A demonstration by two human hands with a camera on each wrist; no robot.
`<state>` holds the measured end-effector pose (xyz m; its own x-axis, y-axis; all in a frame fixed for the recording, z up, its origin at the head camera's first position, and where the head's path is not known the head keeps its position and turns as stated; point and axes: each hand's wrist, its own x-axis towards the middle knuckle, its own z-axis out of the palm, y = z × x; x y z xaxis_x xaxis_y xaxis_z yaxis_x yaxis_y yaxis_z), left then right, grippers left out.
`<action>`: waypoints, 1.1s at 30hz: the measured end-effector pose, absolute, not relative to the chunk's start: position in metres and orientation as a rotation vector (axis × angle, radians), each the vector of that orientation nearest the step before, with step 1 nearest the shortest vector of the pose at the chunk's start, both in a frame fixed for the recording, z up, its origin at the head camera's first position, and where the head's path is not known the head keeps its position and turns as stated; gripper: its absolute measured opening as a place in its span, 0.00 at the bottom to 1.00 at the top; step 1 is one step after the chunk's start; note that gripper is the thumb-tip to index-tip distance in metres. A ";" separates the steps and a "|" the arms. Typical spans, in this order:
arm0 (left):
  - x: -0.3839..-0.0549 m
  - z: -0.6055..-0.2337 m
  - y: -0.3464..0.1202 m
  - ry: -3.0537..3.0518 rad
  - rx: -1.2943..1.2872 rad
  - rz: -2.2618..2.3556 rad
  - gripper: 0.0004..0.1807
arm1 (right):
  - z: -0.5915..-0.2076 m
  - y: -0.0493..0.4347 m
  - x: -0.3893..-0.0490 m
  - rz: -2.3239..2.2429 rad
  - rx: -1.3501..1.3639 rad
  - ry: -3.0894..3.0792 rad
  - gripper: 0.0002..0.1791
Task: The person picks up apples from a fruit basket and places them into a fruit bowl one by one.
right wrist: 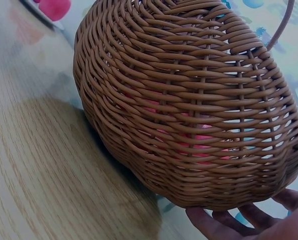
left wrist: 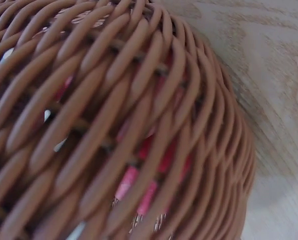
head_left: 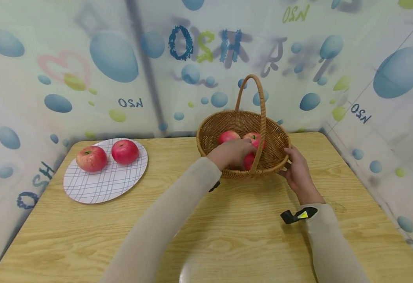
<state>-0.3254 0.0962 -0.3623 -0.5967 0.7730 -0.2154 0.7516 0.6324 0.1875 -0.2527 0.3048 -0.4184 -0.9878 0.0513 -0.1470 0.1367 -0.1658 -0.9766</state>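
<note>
Inside the wicker basket, from the head view, the left hand is among red apples; whether it grasps one, I can't tell. The right hand grips the rim; two more apples sit on the plate. The left wrist view shows weave, red behind it; the right, fingers against the basket's outside. Taking hold of an apple seems under way; next calls for a sure grip, basket steadied.

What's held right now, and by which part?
The right hand holds the basket by its right edge. The left hand is among the apples inside; whether it grips one can't be told.
</note>
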 end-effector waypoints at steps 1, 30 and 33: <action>-0.325 -0.362 0.096 2.578 1.238 0.108 0.24 | -0.419 0.305 -0.253 -2.348 0.224 1.986 0.33; -0.313 -0.327 0.063 2.825 1.137 0.477 0.34 | -0.416 0.307 -0.253 -2.370 0.233 1.936 0.34; -0.310 -0.327 0.056 2.843 1.089 0.581 0.35 | -0.416 0.307 -0.253 -2.371 0.243 1.930 0.34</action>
